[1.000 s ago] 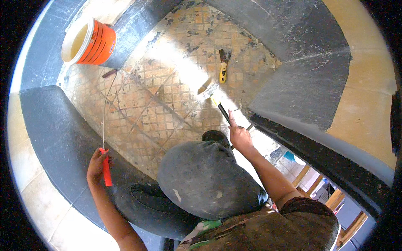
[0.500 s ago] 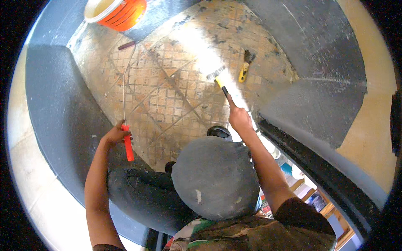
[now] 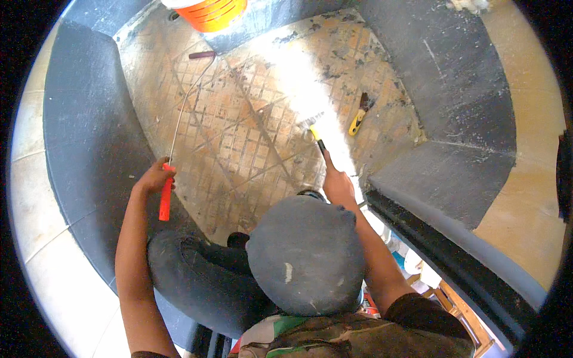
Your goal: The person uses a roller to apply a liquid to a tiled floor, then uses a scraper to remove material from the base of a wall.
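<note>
My left hand is closed around the red handle of a small paint roller. From there its long thin wire frame runs up to a narrow dark maroon roller head, by the floor's far left corner. In my right hand is a brush with a yellow and black handle. Its pale bristles are over the floor in bright glare; whether they touch it I cannot tell. Farther right, another yellow-handled brush with dark bristles lies on the tiles.
An orange bucket with a white rim stands at the far wall. Dark grey painted low walls surround the stained tiled floor. A black rail runs along the right, with shelves and containers beyond. My knee and a rounded grey cap fill the lower middle.
The view has turned, so the bucket and floor brush appear farther right. My left hand has shifted left with the roller handle. My right hand keeps its hold on the brush.
</note>
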Available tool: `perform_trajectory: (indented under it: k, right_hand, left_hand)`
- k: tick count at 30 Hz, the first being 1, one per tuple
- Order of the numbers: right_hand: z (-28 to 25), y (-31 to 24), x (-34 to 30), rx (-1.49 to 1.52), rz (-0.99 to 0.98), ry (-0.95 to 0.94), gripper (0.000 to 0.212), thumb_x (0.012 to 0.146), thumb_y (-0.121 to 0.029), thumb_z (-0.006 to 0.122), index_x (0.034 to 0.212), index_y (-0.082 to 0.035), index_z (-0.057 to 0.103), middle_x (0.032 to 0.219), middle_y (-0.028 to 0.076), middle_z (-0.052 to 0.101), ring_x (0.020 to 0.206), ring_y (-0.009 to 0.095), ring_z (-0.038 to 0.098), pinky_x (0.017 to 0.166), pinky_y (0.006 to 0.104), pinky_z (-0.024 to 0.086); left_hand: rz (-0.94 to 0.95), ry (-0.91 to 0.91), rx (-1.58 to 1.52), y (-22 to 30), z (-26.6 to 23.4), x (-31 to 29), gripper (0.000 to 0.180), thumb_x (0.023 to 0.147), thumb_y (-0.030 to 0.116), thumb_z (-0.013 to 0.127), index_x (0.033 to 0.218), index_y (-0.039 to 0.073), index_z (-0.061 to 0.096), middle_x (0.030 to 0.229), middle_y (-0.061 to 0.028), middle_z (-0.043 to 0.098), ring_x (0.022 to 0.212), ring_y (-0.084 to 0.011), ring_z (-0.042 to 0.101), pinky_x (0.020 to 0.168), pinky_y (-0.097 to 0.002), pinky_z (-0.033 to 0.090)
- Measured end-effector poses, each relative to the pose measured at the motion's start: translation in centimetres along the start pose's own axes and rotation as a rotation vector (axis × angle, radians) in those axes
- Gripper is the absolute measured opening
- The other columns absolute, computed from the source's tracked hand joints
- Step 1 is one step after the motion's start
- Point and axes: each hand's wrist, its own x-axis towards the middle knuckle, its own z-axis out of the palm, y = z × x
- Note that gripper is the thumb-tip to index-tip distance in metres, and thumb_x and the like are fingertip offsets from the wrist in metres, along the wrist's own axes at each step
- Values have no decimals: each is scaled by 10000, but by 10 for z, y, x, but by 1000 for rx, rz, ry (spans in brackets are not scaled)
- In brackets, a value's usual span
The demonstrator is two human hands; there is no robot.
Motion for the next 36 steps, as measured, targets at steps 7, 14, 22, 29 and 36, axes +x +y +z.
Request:
perform_trajectory:
  k: [7, 14, 22, 29, 36]
  right_hand:
    - [-21, 57, 152, -8, -324, 577, 585, 869, -41, 530, 1430, 76, 411, 722, 261, 630, 611, 404, 641, 573, 507, 523]
    - [-26, 45, 166, 15, -344, 445, 616, 876, -62, 509, 1475, 29, 397, 773, 305, 636, 721, 429, 656, 619, 509, 525]
    - [-51, 7, 206, -249, -181, 324, 652, 924, -65, 488, 1545, -42, 290, 881, 271, 661, 845, 405, 679, 726, 498, 553]
    - [-78, -48, 205, -60, -155, 178, 680, 910, -59, 488, 1554, -135, 286, 1042, 287, 669, 976, 436, 673, 876, 540, 539]
    - [-43, -26, 167, -174, -142, 109, 658, 927, -98, 538, 1533, -18, 294, 955, 240, 683, 909, 393, 679, 769, 494, 555]
  left_hand:
    - [-17, 44, -73, 8, -9, 3, 645, 946, 163, 640, 1503, 47, 336, 846, -107, 622, 647, -223, 618, 586, -409, 547]
    - [-12, 64, -59, 3, -13, -6, 598, 943, 159, 655, 1470, 74, 384, 827, -95, 617, 623, -211, 610, 561, -394, 539]
    - [-20, 20, -48, -22, -24, 19, 562, 956, 169, 635, 1459, 82, 400, 821, -84, 612, 625, -201, 600, 558, -375, 524]
    - [24, 68, -19, -32, -43, 20, 617, 948, 180, 643, 1485, 62, 363, 809, -64, 608, 628, -184, 587, 577, -353, 514]
    - [-4, 114, -96, -23, -30, 10, 631, 944, 162, 634, 1499, 63, 352, 781, -50, 603, 617, -171, 576, 549, -341, 492]
